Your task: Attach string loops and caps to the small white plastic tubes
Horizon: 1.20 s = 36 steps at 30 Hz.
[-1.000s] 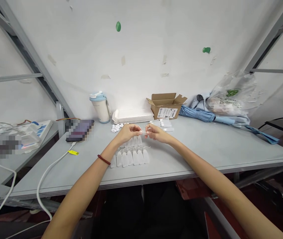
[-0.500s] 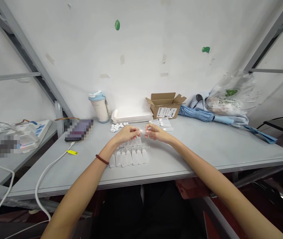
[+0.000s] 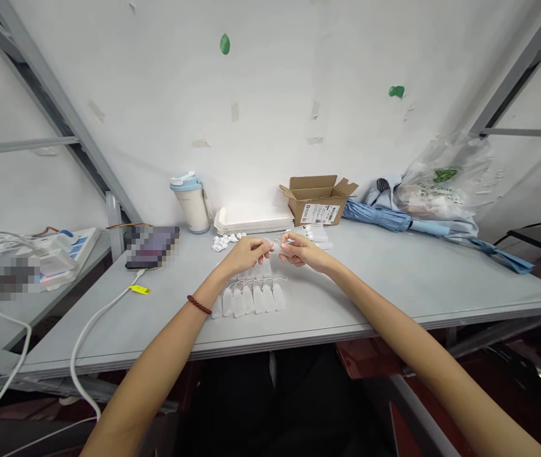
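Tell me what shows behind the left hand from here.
Behind the left hand, a cluster of small white pieces lies on the grey table, with a white stack farther back. It hides the tops of some translucent pieces; anything else it covers can't be seen.

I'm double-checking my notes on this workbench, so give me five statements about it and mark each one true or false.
1. The left hand and right hand are close together over the table. True.
2. The beaded bracelet is on the right wrist. False: the beaded bracelet is on the left wrist.
3. The frosted pieces nearest the table's front edge lie in a row. True.
4. The tumbler lies on its side. False: the tumbler stands upright.
5. The cardboard box has its top flaps folded shut. False: the flaps stand open.
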Tool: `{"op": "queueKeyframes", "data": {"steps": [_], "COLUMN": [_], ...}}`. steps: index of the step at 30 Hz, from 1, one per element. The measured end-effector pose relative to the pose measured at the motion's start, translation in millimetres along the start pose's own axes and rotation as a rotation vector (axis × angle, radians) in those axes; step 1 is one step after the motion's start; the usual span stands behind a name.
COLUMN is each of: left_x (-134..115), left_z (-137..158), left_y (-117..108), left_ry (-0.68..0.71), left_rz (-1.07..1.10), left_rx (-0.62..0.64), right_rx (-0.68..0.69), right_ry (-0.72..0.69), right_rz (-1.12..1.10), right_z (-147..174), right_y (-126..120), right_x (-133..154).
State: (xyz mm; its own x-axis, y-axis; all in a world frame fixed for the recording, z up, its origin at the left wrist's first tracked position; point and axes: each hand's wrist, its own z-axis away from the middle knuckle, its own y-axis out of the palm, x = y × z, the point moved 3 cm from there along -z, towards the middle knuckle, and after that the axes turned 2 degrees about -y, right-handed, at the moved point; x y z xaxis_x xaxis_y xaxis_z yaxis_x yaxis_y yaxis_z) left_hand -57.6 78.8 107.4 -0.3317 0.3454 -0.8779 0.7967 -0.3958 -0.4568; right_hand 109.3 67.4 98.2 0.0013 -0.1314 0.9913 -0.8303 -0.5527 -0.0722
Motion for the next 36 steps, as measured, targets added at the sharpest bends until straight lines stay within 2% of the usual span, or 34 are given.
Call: {"op": "queueKeyframes", "data": {"steps": [10, 16, 21, 27, 36], "left_x": [-5.9, -5.0, -5.3, -7.1, -7.6], "left_z": [3.1, 3.3, 3.1, 2.6, 1.0], "left_y": [-1.5, 0.3, 0.0, -4.8, -1.3], "left_ry": [0.061, 0.025, -0.007, -0.034, 0.034], "left_rz": [0.078, 0.108, 0.096, 0.121, 0.099], "left_rx": [0.035, 0.017, 0.005, -0.089, -0.112], "right_rx": [-0.011, -0.04, -0.035, -0.145, -0.195], "right_ry": [0.107, 0.138, 0.091, -0.047, 0.009], "right_rz": [-0.082, -0.079, -0.067, 0.032, 0.0], "right_z": [3.1, 2.0, -0.1, -2.5, -1.8], "right_y": [1.1, 1.7, 3.0, -2.6, -3.1], "right_x": [0.7, -3.4, -5.7, -1.7, -1.2]}}
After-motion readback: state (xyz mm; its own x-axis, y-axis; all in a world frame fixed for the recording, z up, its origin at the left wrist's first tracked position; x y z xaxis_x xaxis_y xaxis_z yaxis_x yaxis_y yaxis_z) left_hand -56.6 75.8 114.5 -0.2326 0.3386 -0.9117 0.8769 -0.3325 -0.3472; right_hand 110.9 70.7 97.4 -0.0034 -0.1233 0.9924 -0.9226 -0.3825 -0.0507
